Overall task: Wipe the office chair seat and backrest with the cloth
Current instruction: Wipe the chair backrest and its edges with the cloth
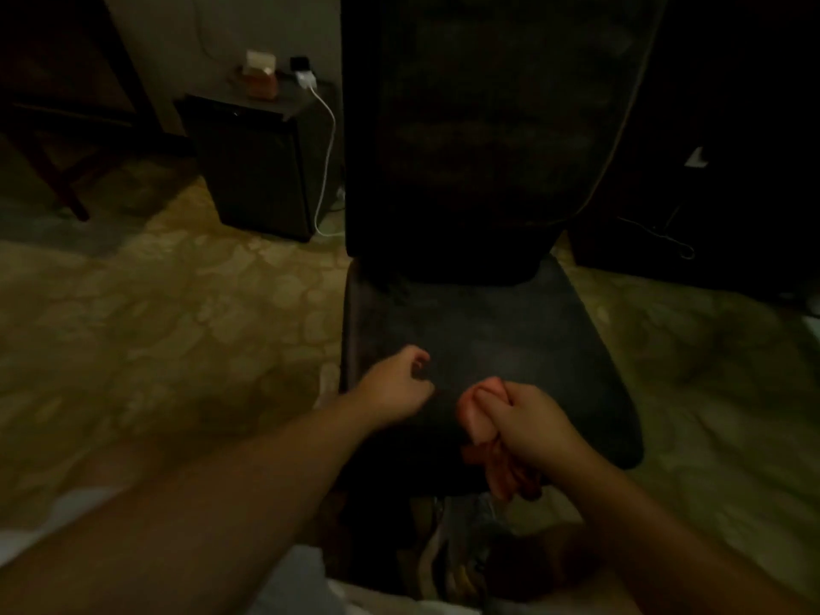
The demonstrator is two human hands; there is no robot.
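Cloth first: the bunched pinkish-orange cloth (483,419) sits in your right fist over the front of the seat, its loose end hanging past the front edge. Going left to right, your left hand (401,383) hovers over the front-left part of the dark padded office chair seat (510,344), fingers loosely curled and holding nothing that I can see. Your right hand (532,426) grips the cloth tightly just above the front middle of the seat. Behind stands the tall dark cushioned backrest (488,126), upright. By my reading, the seat wipe is the step in hand. Next, press the cloth flat and sweep across the seat.
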